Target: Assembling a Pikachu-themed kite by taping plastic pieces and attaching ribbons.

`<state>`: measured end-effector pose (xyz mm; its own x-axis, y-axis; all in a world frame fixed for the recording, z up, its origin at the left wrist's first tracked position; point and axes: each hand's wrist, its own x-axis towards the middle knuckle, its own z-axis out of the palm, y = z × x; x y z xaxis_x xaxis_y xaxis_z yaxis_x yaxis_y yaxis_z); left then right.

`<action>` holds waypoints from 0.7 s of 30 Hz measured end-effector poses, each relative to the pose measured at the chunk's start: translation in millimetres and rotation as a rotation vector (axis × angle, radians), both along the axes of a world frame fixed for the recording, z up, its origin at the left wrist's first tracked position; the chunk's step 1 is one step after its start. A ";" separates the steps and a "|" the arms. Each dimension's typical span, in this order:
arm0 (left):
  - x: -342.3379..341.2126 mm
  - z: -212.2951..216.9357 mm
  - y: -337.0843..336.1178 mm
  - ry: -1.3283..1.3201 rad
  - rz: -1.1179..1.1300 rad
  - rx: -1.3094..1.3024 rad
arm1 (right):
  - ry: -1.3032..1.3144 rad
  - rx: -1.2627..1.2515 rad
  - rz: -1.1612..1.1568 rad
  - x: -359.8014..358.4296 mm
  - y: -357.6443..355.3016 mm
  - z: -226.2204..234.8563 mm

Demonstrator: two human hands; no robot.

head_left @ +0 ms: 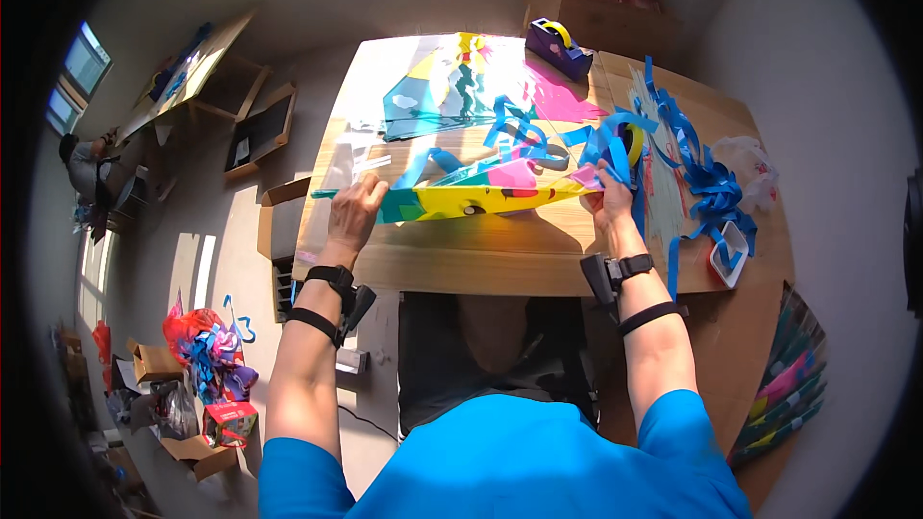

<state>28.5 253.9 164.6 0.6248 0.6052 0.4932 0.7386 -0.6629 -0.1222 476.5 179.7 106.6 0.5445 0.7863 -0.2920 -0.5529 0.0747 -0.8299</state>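
Observation:
A yellow, teal and pink printed kite (481,202) is stretched sideways above the near part of the wooden table. At its left end my left hand (356,210) is closed on it, and a thin teal end sticks out past the fist. My right hand (608,197) pinches the other, pink end. Behind the right hand a tangle of blue ribbon (615,139) lies around a yellow ring. Farther back rests a stack of similar printed sheets (413,106), partly washed out by sunlight.
A purple tape dispenser (560,50) stands at the table's far edge. More blue ribbon (713,187) and a small red-and-white tray (734,255) lie on the right. Open cardboard boxes (154,362) stand on the left floor. A person (91,168) sits at the far left.

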 end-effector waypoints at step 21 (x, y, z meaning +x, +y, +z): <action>-10.3 -112.8 -89.0 0.333 0.003 -0.140 | -0.141 0.189 -0.085 212.0 -132.3 56.5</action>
<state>18.2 164.9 51.8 0.7354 0.6547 0.1748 0.6755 -0.6881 -0.2651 688.5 47.4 163.1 0.6358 0.7694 -0.0607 -0.4177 0.2770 -0.8653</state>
